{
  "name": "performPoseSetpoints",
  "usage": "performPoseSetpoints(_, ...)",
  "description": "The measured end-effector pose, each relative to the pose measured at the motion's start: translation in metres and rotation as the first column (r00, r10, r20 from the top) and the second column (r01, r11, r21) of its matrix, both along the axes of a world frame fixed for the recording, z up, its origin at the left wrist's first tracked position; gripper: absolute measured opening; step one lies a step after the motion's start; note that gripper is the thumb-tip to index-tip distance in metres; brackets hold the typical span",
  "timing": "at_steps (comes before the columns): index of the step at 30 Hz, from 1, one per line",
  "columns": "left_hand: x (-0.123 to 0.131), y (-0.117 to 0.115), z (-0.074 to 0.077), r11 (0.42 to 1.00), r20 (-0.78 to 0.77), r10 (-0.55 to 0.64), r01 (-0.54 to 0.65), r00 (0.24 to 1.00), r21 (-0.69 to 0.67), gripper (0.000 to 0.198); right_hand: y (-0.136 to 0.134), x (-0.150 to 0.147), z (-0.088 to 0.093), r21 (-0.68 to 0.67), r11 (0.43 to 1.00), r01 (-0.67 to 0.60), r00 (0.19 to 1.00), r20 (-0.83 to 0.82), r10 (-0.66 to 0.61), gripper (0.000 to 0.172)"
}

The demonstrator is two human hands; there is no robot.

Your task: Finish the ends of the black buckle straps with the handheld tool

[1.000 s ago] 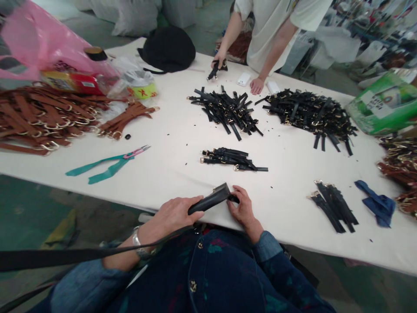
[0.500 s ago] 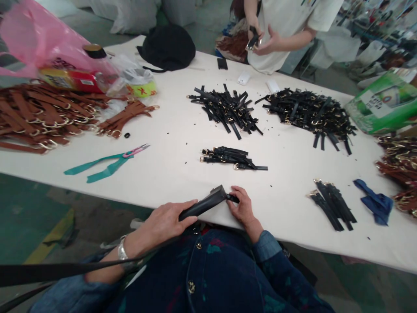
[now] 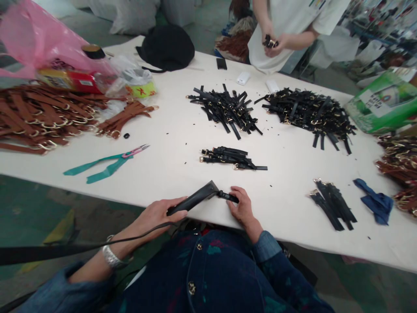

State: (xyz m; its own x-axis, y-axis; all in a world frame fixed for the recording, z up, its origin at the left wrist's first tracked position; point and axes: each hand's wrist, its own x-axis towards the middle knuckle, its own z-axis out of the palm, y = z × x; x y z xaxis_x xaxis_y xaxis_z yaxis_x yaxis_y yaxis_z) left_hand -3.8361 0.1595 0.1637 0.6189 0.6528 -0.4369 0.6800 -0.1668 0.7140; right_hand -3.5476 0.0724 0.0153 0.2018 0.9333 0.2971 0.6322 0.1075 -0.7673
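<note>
At the table's near edge my left hand (image 3: pixel 164 211) is wrapped round a long black bar-shaped tool (image 3: pixel 193 198). A black cord seems to run from that hand to the left. The tool tilts up to the right, and its far end comes close to a short black strap (image 3: pixel 228 197); whether they touch I cannot tell. My right hand (image 3: pixel 241 206) pinches that strap, which points left out of its fingers. Just beyond lies a small bunch of black buckled straps (image 3: pixel 228 157). More black straps (image 3: pixel 334 204) lie to the right.
Two heaps of black straps, one central (image 3: pixel 228 108) and one farther right (image 3: pixel 309 111), lie at the back. Brown straps (image 3: pixel 48 108) and teal-handled snips (image 3: pixel 114 163) are on the left. A blue cloth (image 3: pixel 374 202) lies right. A co-worker's hands (image 3: pixel 273 45) hold a strap opposite.
My left hand and the tool have shifted left and slightly up, showing more of the strap. My right hand has stayed put. The co-worker's hands have come together around the strap.
</note>
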Motion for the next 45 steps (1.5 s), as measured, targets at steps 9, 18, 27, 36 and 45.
performPoseSetpoints(9,0.02,-0.003,0.005,1.0,0.02,0.012,-0.012,1.0,-0.016,0.053,0.001,0.001,0.004,-0.014,1.0,-0.006,1.0,-0.02,0.006,0.023)
performPoseSetpoints(18,0.004,-0.004,-0.003,0.998,-0.045,-0.005,0.008,0.999,0.063,0.052,0.002,-0.002,0.008,-0.043,0.999,-0.032,0.998,0.052,0.035,0.023)
performPoseSetpoints(27,0.022,-0.004,-0.012,0.993,0.003,0.03,-0.03,1.0,0.117,0.053,0.009,-0.007,0.008,-0.054,0.998,0.038,0.999,0.008,-0.038,0.015)
performPoseSetpoints(36,-0.002,0.004,0.002,0.999,0.103,0.044,-0.045,0.994,0.005,0.051,0.005,-0.006,0.022,-0.082,0.996,0.029,0.966,0.258,-0.007,0.013)
performPoseSetpoints(45,-0.009,-0.005,0.012,0.994,0.013,-0.09,0.091,0.996,-0.066,0.052,-0.012,0.005,0.01,0.047,0.99,-0.13,0.991,0.048,0.128,0.012)
